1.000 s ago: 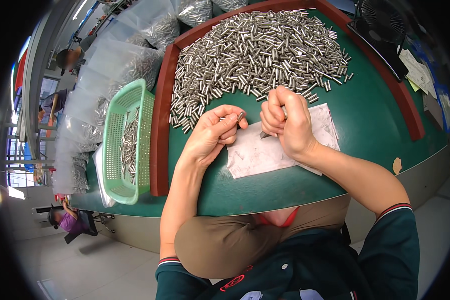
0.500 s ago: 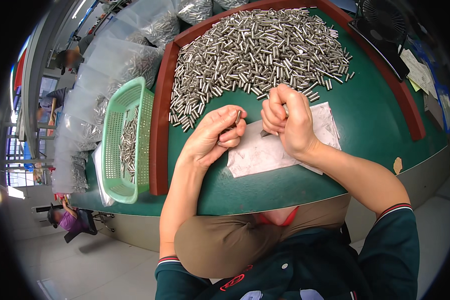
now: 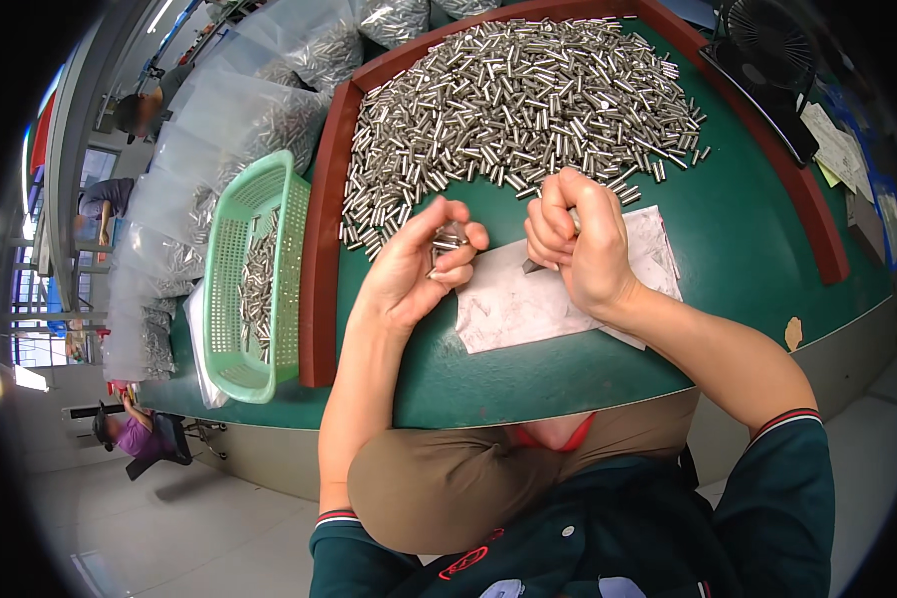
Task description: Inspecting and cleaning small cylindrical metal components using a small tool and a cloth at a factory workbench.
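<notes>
My left hand (image 3: 409, 267) is turned palm up, its fingers curled around a few short metal pins (image 3: 449, 240). Beside it, my right hand (image 3: 590, 244) is closed in a fist around a tool, mostly hidden, whose flat grey tip (image 3: 531, 266) sticks out below the fingers. Both hands hover over or next to a smudged white cloth (image 3: 508, 317) on the green table. Just beyond them spreads a large heap of the same silvery pins (image 3: 528, 100).
A red-brown wooden rim (image 3: 321, 299) borders the heap. Left of it stands a light green plastic basket (image 3: 219, 339) with some pins inside. Clear bags of pins (image 3: 279, 130) line the far left. A black fan (image 3: 767, 40) and papers (image 3: 835, 140) lie at the right.
The pin that stood upright at my left fingertips now lies back among the curled fingers, and the thumb has shifted. My right hand has barely moved.
</notes>
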Motion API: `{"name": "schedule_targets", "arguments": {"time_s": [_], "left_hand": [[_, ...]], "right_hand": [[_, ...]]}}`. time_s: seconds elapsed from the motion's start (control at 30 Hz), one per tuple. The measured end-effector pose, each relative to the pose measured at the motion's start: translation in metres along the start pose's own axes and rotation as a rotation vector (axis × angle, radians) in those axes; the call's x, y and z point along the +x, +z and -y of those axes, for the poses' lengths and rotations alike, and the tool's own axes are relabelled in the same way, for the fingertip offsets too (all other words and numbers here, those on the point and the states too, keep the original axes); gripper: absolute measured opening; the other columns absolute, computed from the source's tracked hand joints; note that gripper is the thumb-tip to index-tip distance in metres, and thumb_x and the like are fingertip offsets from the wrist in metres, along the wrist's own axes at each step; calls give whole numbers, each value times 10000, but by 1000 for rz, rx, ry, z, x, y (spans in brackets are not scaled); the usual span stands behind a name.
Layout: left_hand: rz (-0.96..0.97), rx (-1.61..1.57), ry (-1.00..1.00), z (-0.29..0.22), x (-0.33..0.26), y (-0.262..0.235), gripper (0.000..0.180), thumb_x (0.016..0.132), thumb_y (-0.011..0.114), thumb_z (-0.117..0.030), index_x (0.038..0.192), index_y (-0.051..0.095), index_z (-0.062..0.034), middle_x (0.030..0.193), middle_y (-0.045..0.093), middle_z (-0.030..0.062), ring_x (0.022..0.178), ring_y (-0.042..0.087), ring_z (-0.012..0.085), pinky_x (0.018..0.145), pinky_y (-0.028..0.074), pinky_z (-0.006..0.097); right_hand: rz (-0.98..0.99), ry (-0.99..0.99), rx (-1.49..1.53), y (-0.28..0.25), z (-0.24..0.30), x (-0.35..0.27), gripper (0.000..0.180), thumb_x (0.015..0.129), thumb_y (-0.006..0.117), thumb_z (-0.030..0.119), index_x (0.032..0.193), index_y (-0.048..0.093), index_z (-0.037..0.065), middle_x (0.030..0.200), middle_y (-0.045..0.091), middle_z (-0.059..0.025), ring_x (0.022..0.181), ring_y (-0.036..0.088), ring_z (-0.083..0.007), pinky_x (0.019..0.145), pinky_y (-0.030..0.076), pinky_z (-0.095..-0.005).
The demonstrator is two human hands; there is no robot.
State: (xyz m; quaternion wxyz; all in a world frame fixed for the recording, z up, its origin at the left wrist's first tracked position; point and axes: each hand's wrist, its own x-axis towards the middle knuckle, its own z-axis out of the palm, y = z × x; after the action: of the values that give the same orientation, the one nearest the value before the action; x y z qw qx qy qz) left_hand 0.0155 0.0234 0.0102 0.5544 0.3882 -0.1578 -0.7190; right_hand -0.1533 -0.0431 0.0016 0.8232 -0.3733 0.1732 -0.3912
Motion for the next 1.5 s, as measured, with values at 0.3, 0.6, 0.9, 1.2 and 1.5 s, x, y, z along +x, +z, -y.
{"name": "schedule_targets", "arguments": {"time_s": [0.3, 0.6, 0.9, 1.2, 1.5], "left_hand": [[-410, 1051, 387, -20, -9, -5, 171, 852, 512, -174, 817, 549, -10, 531, 427, -8, 476, 359, 44, 433, 265, 196], [-515, 1759, 334, -43, -60, -13, 127, 785, 536, -119, 823, 523, 2, 639, 549, 169, 621, 545, 304, 572, 401, 369], [-516, 1778, 207, -10, -71, -21, 149, 780, 555, -94, 857, 451, -20, 607, 512, 187, 598, 515, 351, 541, 373, 418], [137, 234, -66, 0, -12, 9, 130, 871, 497, -161, 823, 482, -40, 688, 485, 33, 463, 257, 15, 404, 205, 148], [68, 324, -5, 16, 0, 10, 90, 859, 504, -104, 909, 507, -28, 720, 513, 41, 447, 250, 11, 398, 192, 155]], "right_hand": [[-6, -4, -14, -4, 2, -1, 352, 863, 275, 224, 532, 257, 106, 429, 224, 15, 385, 167, -74, 386, 187, -236], [-4, -5, -17, -5, -1, 0, 379, 882, 268, 260, 532, 254, 117, 426, 219, 16, 381, 168, -74, 380, 189, -235], [-21, -6, 19, -4, 1, 2, 352, 849, 305, 244, 531, 266, 98, 426, 252, -1, 376, 202, -83, 369, 211, -239], [-16, 11, 44, -6, 1, 2, 328, 847, 304, 240, 549, 272, 108, 432, 240, 16, 375, 184, -70, 375, 196, -234], [-38, 15, 50, -7, 2, 3, 342, 860, 295, 237, 546, 271, 103, 426, 239, 15, 369, 177, -73, 373, 193, -235]]}}
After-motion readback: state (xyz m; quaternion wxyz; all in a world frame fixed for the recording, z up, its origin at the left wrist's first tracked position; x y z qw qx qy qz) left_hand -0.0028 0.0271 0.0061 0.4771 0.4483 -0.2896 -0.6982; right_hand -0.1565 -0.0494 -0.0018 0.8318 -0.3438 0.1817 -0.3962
